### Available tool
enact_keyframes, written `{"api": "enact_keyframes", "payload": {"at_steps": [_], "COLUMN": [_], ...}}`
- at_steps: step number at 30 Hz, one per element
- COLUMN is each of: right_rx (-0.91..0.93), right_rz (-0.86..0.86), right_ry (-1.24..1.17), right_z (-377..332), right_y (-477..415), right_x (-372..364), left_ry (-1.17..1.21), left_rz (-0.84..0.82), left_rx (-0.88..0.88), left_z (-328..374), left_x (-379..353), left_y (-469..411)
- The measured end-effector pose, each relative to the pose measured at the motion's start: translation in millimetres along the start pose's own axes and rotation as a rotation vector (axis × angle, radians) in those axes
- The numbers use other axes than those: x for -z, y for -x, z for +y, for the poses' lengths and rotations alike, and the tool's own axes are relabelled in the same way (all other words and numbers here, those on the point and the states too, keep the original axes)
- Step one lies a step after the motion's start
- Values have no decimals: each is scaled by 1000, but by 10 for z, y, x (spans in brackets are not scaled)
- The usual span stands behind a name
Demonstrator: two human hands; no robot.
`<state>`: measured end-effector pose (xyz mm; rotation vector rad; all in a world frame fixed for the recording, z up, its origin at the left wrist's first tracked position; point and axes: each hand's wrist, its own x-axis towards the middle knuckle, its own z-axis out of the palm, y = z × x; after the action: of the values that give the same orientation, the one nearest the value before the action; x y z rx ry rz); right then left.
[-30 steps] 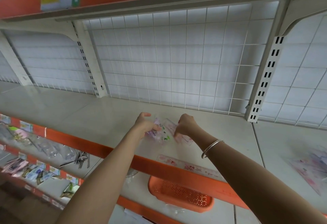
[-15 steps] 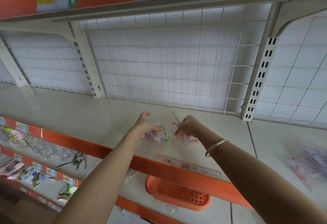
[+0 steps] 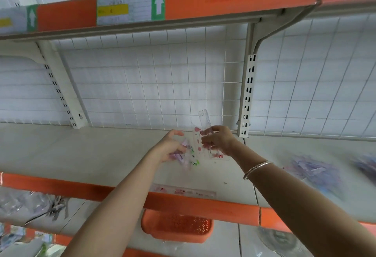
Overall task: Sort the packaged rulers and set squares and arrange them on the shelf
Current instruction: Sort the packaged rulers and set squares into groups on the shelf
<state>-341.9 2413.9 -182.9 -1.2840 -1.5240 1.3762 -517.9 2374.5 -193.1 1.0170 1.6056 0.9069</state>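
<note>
Sorting step: right hand (image 3: 218, 142) pinches packaged ruler (image 3: 203, 118) beside purple packets (image 3: 183, 158) in left hand (image 3: 169, 148).
Grips: both clamped on packets.
Location: above shelf (image 3: 91, 155), 12 o'clock of flat ruler (image 3: 184, 191).
Tip: separate fully before laying down.

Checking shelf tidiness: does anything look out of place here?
One ruler lies alone along the front edge of the shelf, apart from the loose, jumbled heap of packets on the right. Nothing looks damaged.

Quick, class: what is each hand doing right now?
Left hand: grips a clear packet printed purple and green.
Right hand: pinches a clear pink-printed ruler packet.
</note>
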Motion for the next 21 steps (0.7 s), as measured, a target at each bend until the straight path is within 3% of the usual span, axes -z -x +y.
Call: {"api": "enact_keyframes", "payload": {"at_steps": [4,10,15,21], "right_rx": [9,1,-22,-45], "right_rz": [-15,47,127,157], "right_ry": [-93,-146,-199,-286], "right_z": [34,112,204,348], "right_y": [139,342,450,593], "right_x": [301,771,1158,1660], "left_ry": [76,135,39,6], "left_rz": [-121,-170,-295,-335], "left_rx": [-23,39,-43,-73], "left_z": [180,332,418,582], "left_x": [-399,-951,-1368,-1896], "left_y": [66,59,141,231]}}
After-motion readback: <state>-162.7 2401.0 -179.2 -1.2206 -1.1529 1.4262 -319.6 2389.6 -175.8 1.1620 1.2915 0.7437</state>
